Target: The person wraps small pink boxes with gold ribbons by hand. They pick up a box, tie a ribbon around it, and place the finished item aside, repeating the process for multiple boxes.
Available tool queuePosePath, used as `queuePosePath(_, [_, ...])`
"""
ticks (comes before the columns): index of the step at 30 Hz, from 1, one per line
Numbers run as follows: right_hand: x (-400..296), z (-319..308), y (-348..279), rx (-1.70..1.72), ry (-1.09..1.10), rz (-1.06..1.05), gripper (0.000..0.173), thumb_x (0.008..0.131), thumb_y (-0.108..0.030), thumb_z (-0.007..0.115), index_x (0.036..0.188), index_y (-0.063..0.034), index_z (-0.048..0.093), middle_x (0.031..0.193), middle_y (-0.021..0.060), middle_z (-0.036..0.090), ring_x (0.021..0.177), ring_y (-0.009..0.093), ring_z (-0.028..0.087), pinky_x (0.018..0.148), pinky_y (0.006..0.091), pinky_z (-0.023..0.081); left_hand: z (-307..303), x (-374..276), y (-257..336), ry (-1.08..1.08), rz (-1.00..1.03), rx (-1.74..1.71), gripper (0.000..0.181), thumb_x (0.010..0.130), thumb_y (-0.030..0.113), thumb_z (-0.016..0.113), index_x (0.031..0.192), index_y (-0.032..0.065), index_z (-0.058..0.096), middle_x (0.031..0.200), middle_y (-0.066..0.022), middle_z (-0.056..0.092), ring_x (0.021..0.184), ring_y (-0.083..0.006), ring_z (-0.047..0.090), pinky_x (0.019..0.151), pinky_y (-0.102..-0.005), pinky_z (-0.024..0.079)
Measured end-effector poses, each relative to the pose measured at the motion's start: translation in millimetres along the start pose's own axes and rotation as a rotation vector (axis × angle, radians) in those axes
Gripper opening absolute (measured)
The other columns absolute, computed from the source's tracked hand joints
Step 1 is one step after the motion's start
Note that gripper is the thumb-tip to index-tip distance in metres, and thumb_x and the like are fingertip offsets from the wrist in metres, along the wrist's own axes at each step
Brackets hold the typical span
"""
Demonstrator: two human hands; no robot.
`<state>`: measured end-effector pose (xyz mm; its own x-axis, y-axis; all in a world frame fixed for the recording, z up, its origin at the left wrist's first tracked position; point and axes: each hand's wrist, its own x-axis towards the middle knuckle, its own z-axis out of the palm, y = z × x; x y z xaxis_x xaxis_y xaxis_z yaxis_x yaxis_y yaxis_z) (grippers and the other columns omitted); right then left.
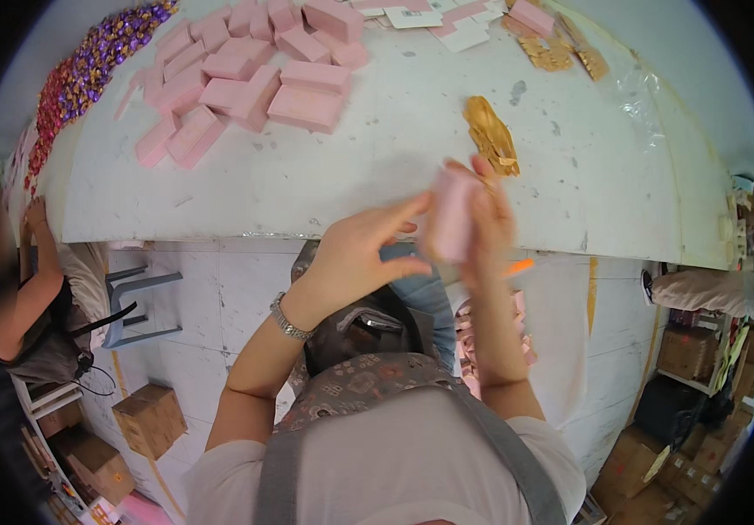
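Note:
A small pink box [452, 213], blurred by motion, is in the grip of my right hand [493, 220] just over the table's near edge. My left hand [357, 252] is at the box's left side, thumb and fingers spread. Whether its fingertips touch the box I cannot tell. Just beyond my right hand a bundle of gold ribbon [490, 134] lies on the white table [403, 138]. At the back left, several pink boxes [239, 95] are heaped together, some on their sides.
Purple and red foil-wrapped pieces [98, 62] are piled at the far left. White and pink cards [462, 29] and more gold ribbon strips [547, 54] lie at the back. Another person [32, 282] sits at left by a grey stool [140, 282]. Cardboard boxes [150, 420] stand on the floor.

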<state>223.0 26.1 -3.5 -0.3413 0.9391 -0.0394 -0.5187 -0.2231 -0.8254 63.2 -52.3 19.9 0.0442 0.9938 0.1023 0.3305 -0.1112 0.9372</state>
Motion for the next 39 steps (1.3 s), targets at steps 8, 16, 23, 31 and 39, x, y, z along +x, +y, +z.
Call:
queuePosePath(8, [-21, -87, -116, -1.467, -0.607, 0.158, 0.052, 0.071, -0.020, 0.076, 0.118, -0.0032, 0.059, 0.107, 0.0113, 0.064, 0.095, 0.022, 0.061, 0.083, 0.0327, 0.047, -74, 51, -68, 0.440, 0.231, 1.185, 0.052, 0.073, 0.031, 0.070, 0.119, 0.0117, 0.056, 0.127, -0.0057, 0.051, 0.109, -0.0234, 0.051, 0.090, -0.0412, 0.042])
queuePosePath(16, [30, -26, -16, -1.410, -0.287, -0.715, 0.033, 0.071, -0.017, 0.074, 0.101, -0.0045, 0.066, 0.097, 0.0082, 0.066, 0.088, 0.024, 0.059, 0.072, 0.0328, 0.048, -40, 25, -4, -0.018, -0.073, 1.028, 0.050, 0.067, 0.022, 0.074, 0.111, 0.0076, 0.055, 0.103, -0.0081, 0.054, 0.095, -0.0262, 0.052, 0.082, -0.0407, 0.042])
queuePosePath(23, [95, -60, -28, -1.611, 0.242, -0.417, 0.026, 0.075, -0.023, 0.069, 0.093, -0.0056, 0.068, 0.083, 0.0063, 0.066, 0.078, 0.023, 0.060, 0.068, 0.0340, 0.048, -46, 44, -23, 0.078, -0.074, 0.790, 0.044, 0.064, 0.016, 0.072, 0.098, 0.0023, 0.047, 0.097, -0.0116, 0.055, 0.084, -0.0290, 0.055, 0.076, -0.0362, 0.046])
queuePosePath(31, [113, -54, -64, -0.705, 0.182, -0.120, 0.022, 0.081, -0.014, 0.067, 0.098, 0.0006, 0.066, 0.086, 0.0066, 0.067, 0.075, 0.009, 0.060, 0.066, 0.0228, 0.046, -44, 42, -37, 0.118, -0.223, -0.433, 0.039, 0.089, 0.022, 0.058, 0.118, -0.0005, 0.045, 0.096, -0.0096, 0.062, 0.088, -0.0145, 0.060, 0.072, -0.0272, 0.050])
queuePosePath(39, [131, -57, -72, -0.143, 0.043, -0.013, 0.019, 0.079, -0.007, 0.069, 0.096, 0.0010, 0.066, 0.086, 0.0050, 0.066, 0.077, 0.009, 0.058, 0.068, 0.0214, 0.045, -20, 54, -32, 0.224, -0.315, -0.773, 0.033, 0.095, 0.028, 0.048, 0.116, 0.0033, 0.047, 0.102, -0.0130, 0.062, 0.085, -0.0149, 0.060, 0.073, -0.0289, 0.051])
